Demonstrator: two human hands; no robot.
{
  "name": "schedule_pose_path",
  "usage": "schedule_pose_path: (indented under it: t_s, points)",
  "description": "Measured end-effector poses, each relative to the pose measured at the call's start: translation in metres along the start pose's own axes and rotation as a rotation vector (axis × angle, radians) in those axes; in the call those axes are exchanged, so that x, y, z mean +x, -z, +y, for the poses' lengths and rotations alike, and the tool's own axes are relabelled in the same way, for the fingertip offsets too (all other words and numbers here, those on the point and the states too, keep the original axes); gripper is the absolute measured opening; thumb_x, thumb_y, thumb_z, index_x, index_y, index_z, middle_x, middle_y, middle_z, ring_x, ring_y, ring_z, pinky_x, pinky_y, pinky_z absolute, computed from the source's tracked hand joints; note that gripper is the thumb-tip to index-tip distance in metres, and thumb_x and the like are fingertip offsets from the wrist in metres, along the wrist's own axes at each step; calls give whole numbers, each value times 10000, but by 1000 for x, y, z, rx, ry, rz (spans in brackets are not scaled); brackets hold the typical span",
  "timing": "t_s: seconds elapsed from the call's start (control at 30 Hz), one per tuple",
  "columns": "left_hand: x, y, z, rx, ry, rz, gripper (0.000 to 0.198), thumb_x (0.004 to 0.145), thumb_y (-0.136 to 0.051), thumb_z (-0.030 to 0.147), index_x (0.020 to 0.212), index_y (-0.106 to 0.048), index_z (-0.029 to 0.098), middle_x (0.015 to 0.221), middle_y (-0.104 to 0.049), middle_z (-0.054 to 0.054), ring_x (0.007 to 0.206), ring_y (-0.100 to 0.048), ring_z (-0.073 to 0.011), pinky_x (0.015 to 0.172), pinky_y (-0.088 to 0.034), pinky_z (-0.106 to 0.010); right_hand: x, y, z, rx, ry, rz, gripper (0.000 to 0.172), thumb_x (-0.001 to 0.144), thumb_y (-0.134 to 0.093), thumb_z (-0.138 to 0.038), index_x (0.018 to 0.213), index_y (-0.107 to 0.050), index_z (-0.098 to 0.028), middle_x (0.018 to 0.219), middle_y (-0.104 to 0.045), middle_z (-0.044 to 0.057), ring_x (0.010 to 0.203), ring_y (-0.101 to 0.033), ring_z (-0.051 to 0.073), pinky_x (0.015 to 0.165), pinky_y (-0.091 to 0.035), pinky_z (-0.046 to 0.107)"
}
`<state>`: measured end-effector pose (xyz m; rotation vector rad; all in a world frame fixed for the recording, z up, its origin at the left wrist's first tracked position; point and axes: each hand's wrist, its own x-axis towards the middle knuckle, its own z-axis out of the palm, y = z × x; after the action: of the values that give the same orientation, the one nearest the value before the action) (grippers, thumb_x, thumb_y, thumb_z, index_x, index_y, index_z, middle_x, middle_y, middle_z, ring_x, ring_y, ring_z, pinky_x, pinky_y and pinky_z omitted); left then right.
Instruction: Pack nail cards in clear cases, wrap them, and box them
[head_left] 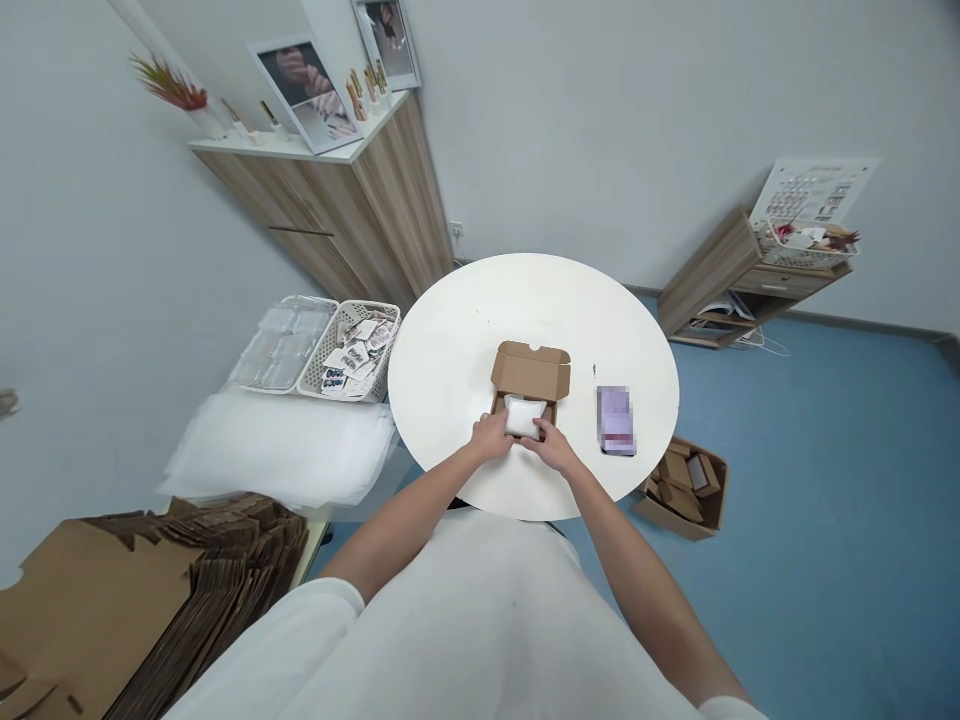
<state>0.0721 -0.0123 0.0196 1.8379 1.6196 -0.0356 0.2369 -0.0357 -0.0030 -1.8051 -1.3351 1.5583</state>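
A small brown cardboard box (531, 370) stands on the round white table with its lid raised away from me. In its tray lies a white wrapped packet (523, 416), soft and pillow-like. My left hand (491, 436) grips the packet's left side, its fingers closed at the near left corner of the box. From the right, my right hand (553, 447) pinches the packet's edge with thumb and fingers. Both hands hide the box's near corners. What the white wrapping contains is hidden.
On the round table (435, 350), a phone with a blurred purple screen (616, 420) lies right of the box. White baskets (311, 385), white sheets (277, 440) and stacked flat cardboard (97, 600) are at left. A carton of small boxes (709, 515) sits on the floor.
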Motion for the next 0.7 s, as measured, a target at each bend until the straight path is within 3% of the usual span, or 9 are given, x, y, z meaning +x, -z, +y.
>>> schedule_pose_path:
  t_s: [0.13, 0.27, 0.43, 0.57, 0.63, 0.7]
  points:
    - [0, -4, 3, 37, 18, 25, 356, 671, -507, 218, 1026, -485, 207, 1019, -591, -111, 1042, -438, -332, 814, -336, -449, 5, -2, 1, -18, 18, 21, 735, 571, -686, -420, 1226, -450, -185, 1213, -526, 104, 1106, -494, 257, 908, -387, 372]
    - [-2, -8, 6, 18, 17, 25, 469, 665, -515, 216, 1128, -444, 189, 1130, -538, -149, 1106, -381, -349, 859, -288, -488, 3, -7, -2, -79, 34, 50, 645, 584, -677, -408, 1171, -506, -200, 1250, -494, 106, 1142, -462, 286, 938, -354, 390]
    - [-8, -6, -1, -19, -14, 73, 484, 673, -494, 180, 1152, -451, 229, 1287, -434, -99, 1152, -350, -320, 901, -283, -464, -10, -2, -3, -107, 159, 104, 534, 634, -632, -370, 1136, -531, -220, 1238, -501, 76, 1147, -458, 260, 945, -351, 373]
    - [-12, -2, -18, -240, 10, 200, 521, 693, -488, 182, 1210, -419, 205, 1332, -379, -103, 1197, -338, -277, 943, -292, -393, -18, 15, -1, -104, 148, 223, 495, 693, -555, -367, 1159, -509, -208, 1211, -517, 79, 1119, -475, 241, 924, -370, 380]
    - [-11, -2, -26, -417, 33, 199, 507, 709, -484, 190, 1211, -420, 177, 1286, -431, -116, 1156, -404, -248, 920, -332, -346, -19, 21, 0, -53, 64, 246, 532, 701, -535, -370, 1199, -474, -189, 1250, -487, 98, 1129, -469, 246, 910, -382, 384]
    - [-11, -3, -32, -566, 29, 159, 462, 727, -479, 198, 1186, -444, 168, 1232, -485, -114, 1076, -482, -221, 870, -377, -313, -19, 23, 1, 26, 5, 186, 543, 715, -513, -366, 1222, -450, -181, 1250, -494, 101, 1106, -495, 236, 893, -398, 372]
